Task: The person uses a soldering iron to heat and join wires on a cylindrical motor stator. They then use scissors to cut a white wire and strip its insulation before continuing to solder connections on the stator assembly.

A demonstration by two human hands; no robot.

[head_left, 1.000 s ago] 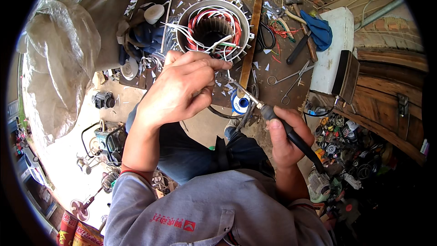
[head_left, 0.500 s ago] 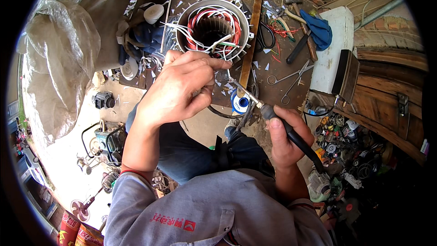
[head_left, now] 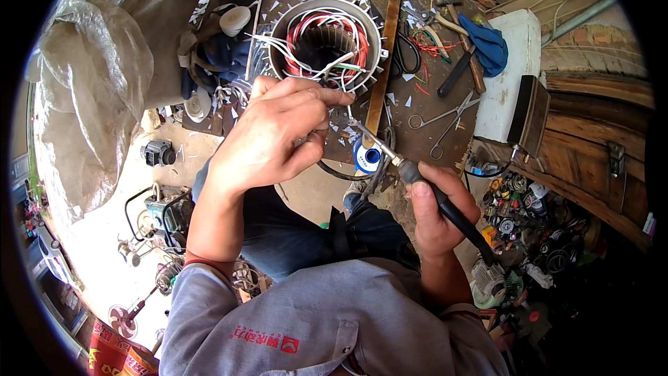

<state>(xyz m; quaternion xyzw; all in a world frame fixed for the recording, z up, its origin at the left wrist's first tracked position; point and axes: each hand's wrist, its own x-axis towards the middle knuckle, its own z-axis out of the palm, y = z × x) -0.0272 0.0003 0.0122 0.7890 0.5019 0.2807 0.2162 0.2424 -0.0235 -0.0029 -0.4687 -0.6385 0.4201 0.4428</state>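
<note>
A round motor stator (head_left: 324, 42) with red and white winding wires lies on the dark workbench (head_left: 417, 125). My left hand (head_left: 275, 136) hovers just below it, fingers pinched on thin white wire leads (head_left: 341, 63) that run out of the stator. A black-handled soldering iron (head_left: 438, 202) is gripped in my right hand (head_left: 435, 212), and its metal tip reaches up-left to the fingertips of my left hand. A small blue-and-white tin (head_left: 367, 157) sits under the iron's tip.
Scissors (head_left: 445, 118), pliers, a blue cloth (head_left: 490, 45), a white block (head_left: 511, 73) and a wooden strip (head_left: 381, 63) lie on the bench. A plastic-wrapped bulk (head_left: 104, 76) stands at left. Small motors and parts litter the floor on both sides.
</note>
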